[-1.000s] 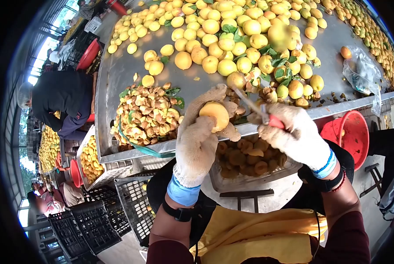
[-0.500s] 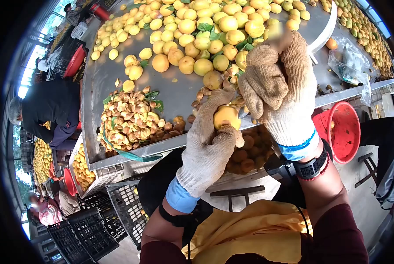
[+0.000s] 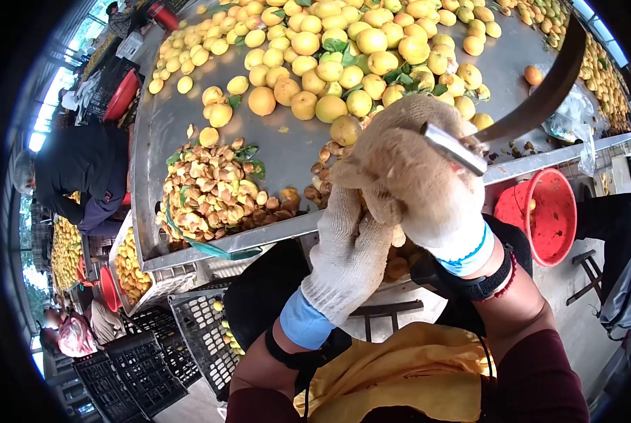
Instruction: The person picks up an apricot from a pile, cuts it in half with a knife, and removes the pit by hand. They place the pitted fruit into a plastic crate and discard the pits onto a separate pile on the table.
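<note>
My right hand [image 3: 421,176], in a beige knitted glove, is closed around a curved knife [image 3: 541,99]. Its dark blade arcs up and to the right from a metal collar. Just beneath it, my gloved left hand [image 3: 347,257] is curled and touching the right. The round yellow fruit seen in that palm half a second ago is now hidden behind my right hand. Beyond both hands, many yellow fruits [image 3: 329,109] with some green leaves cover part of the metal table [image 3: 276,148]. A heap of brownish-yellow cut pieces [image 3: 206,187] lies near the table's front edge, left of my hands.
A red bucket [image 3: 549,233] stands right of my arm. At the table's right edge lies a clear plastic bag [image 3: 570,116]. Black crates [image 3: 128,377] and a light crate of fruit [image 3: 171,282] are lower left. A person [image 3: 83,169] bends over at the left.
My right hand has moved down and left over my left hand, hiding the fruit. The knife's blade has turned and swung lower and to the right.
</note>
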Demonstrator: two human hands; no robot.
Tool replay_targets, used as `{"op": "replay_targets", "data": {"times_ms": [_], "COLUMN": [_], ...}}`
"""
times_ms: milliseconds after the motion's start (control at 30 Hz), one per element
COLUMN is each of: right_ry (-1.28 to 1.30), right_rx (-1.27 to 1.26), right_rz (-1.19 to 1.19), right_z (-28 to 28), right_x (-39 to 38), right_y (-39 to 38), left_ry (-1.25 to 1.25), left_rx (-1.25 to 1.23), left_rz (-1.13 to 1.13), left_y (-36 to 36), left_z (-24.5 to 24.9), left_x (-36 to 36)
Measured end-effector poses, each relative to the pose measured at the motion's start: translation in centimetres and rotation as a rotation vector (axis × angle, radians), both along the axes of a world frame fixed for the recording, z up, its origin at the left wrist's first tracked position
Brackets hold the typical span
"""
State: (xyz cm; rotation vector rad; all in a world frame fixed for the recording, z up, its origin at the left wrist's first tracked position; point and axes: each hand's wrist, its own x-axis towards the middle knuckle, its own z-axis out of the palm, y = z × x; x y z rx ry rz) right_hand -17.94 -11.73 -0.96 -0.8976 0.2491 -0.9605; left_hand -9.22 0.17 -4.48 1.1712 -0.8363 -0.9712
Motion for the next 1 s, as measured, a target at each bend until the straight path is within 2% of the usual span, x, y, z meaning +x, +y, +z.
{"op": "replay_targets", "data": {"times_ms": [67, 100, 200, 233, 267, 333, 367, 400, 433, 467, 500, 533, 600, 633, 667, 733, 767, 800, 833, 867, 900, 967, 1000], "right_ry": [-0.018, -0.027, -0.058, 0.100, 0.100, 0.089, 0.091, 0.092, 0.092, 0.044, -0.004, -0.051, -0.023, -0.241, -0.240, -0.082, 0.039, 0.039, 0.171, 0.301, 0.267, 0.192, 0.072], "right_rx": [0.030, 0.044, 0.085, -0.107, -0.109, -0.285, -0.245, -0.202, -0.199, -0.054, 0.090, 0.233, -0.083, 0.066, 0.063, 0.191, 0.134, 0.135, -0.166, -0.469, -0.322, -0.310, -0.155], "right_rz": [0.017, 0.027, 0.059, -0.186, -0.186, -0.125, -0.045, 0.032, 0.027, 0.038, 0.049, 0.062, 0.082, 0.190, 0.189, -0.018, -0.093, -0.093, -0.217, -0.338, -0.257, -0.209, -0.201], "right_z": [-0.3, -0.4, -0.4, 1.9, 1.5, 0.5, 0.6, 1.0, 0.8, 0.6, 0.3, 0.0, -0.6, -0.6, -0.4, 0.3, 1.2, 1.5, 1.8, 2.2, 3.1, 2.6, 1.3], "right_x": [0.0, 0.0, 0.2, 1.2, 1.1, 1.1, 0.7, 0.5, 0.5, 0.6, 0.7, 0.8, 0.1, 0.8, 0.9, 0.6, 0.4, 0.3, 0.1, 0.1, -0.2, 0.4, 1.3], "right_y": [0.0, 0.0, 0.0, 0.4, 0.1, -0.5, 0.0, 0.7, 0.7, 0.7, 0.7, 0.6, -1.9, -2.3, -2.1, -1.4, -1.1, -1.2, -1.3, -1.3, -0.8, 0.5, 1.3], "left_ry": [-0.101, -0.368, -0.356, -0.253, -0.253, -0.010, 0.354, 0.352, 0.432, 0.511, 0.301, 0.302, 0.091, -0.151, -0.151, -0.465, -0.464, -0.306, -0.150, -0.150, -0.149, -0.147, -0.179], "left_rx": [0.075, 0.041, -0.006, 0.038, 0.037, 0.166, 0.064, 0.069, 0.120, 0.170, 0.104, 0.104, 0.208, 0.191, 0.188, 0.081, 0.081, 0.096, 0.111, 0.111, 0.161, 0.215, 0.175], "left_rz": [0.004, -0.031, -0.009, -0.023, -0.022, -0.173, -0.294, -0.295, -0.167, -0.040, -0.159, -0.162, -0.253, -0.248, -0.250, -0.168, -0.171, -0.138, -0.105, -0.104, -0.090, -0.072, -0.102], "left_y": [0.4, 0.3, -0.1, 0.0, -0.1, -0.4, -0.2, 0.1, 0.2, 0.1, 0.2, 0.2, -0.1, -0.4, -0.5, -0.6, -0.6, -0.6, -0.6, -0.6, -0.5, -0.4, -0.3], "left_z": [-0.2, 0.1, -0.1, 0.2, 0.8, 1.8, 0.1, -0.1, 0.5, 0.8, 0.4, 1.0, 2.6, 2.7, 2.4, 1.6, 1.6, 1.7, 1.8, 2.0, 2.2, 2.0, 1.5], "left_x": [0.1, 0.6, 0.9, 1.0, 1.2, 1.6, 2.1, 1.8, 1.2, 0.8, 1.7, 2.1, 2.3, 2.4, 2.4, 2.4, 2.3, 2.1, 2.0, 2.1, 2.3, 2.5, 2.5]}}
